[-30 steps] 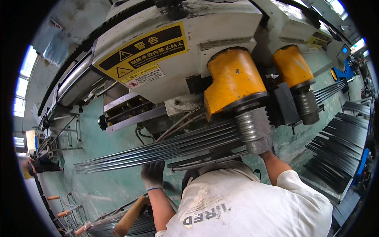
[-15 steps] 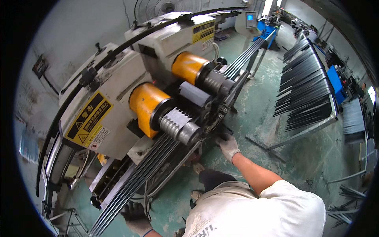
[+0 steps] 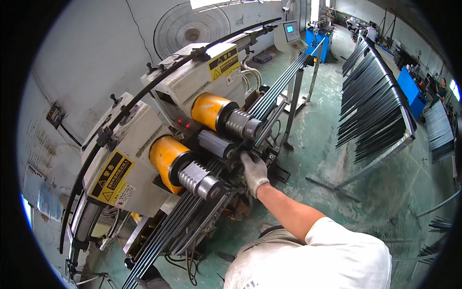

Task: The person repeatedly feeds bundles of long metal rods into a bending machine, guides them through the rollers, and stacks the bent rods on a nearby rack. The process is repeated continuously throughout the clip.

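Observation:
A bundle of long dark metal tubes (image 3: 166, 226) lies along the front of a large grey-white machine (image 3: 139, 178), passing below its ribbed steel rollers. My right hand (image 3: 255, 172), in a pale work glove, reaches to the machine's front between the two rollers. Its fingers curl against a dark part there, and what they hold is hidden. My left hand (image 3: 153, 280), in a darkened glove, is at the bottom edge beside the near end of the tubes. Most of its fingers are out of sight. Orange cylinders (image 3: 168, 156) carry the ribbed rollers (image 3: 201, 180).
A rack (image 3: 406, 139) of hanging dark rods stands to the right, its foot bar (image 3: 332, 189) on the green floor. A control box (image 3: 290, 36) with a lit screen is at the machine's far end. A cable (image 3: 190, 269) loops below the frame. A wall fan (image 3: 192, 34) is behind.
My right hand has moved up and left, in against the machine's front. My left hand has sunk toward the lower edge. The view has shifted, and red light spots now show between the machine units.

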Action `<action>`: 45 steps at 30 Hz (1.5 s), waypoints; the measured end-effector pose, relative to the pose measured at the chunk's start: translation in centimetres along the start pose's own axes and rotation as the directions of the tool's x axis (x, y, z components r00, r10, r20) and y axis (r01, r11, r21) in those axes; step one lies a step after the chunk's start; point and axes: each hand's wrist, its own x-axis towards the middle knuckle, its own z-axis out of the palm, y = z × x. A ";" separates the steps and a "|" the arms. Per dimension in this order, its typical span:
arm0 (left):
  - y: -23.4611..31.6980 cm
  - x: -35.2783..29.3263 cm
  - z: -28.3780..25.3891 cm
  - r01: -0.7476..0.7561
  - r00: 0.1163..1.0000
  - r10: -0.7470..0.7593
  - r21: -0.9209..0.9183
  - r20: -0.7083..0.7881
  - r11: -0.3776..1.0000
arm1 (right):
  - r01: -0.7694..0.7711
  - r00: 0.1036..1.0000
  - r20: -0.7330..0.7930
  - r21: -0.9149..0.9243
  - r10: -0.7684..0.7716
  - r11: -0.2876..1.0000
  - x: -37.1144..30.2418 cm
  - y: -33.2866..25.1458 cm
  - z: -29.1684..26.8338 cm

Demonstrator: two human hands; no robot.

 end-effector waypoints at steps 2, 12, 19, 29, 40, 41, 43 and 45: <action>-0.8 0.4 1.9 -0.095 0.991 0.105 0.120 -0.077 0.988 | -0.008 1.000 0.023 0.027 0.008 1.000 0.9 -0.3 0.2; 0.9 8.3 19.0 -0.288 0.753 0.658 0.896 -0.005 0.336 | -0.195 0.973 0.151 0.133 0.175 0.972 6.0 0.0 3.4; -6.9 11.7 29.7 -0.383 0.712 0.667 0.918 0.221 0.104 | -0.212 0.958 0.216 0.094 0.188 0.973 8.0 -1.6 2.3; -13.7 16.0 38.8 -0.453 0.763 0.410 0.866 0.500 -0.214 | -0.162 0.938 0.332 0.182 0.095 0.970 8.6 -2.6 1.8; -22.7 18.4 43.6 -0.442 0.811 0.017 0.631 0.585 -0.637 | -0.190 0.947 0.303 0.252 0.109 0.949 8.1 -4.1 1.5; -23.5 17.2 43.9 -0.453 0.808 0.065 0.688 0.586 -0.566 | -0.181 0.945 0.311 0.235 0.103 0.955 8.2 -3.7 1.4; -22.5 18.3 43.4 -0.498 0.790 0.035 0.673 0.612 -0.547 | -0.163 0.942 0.325 0.210 0.089 0.964 8.3 -3.1 1.4; -22.0 18.6 42.7 -0.541 0.754 0.025 0.642 0.657 -0.543 | -0.145 0.938 0.340 0.197 0.071 0.970 8.4 -2.9 1.4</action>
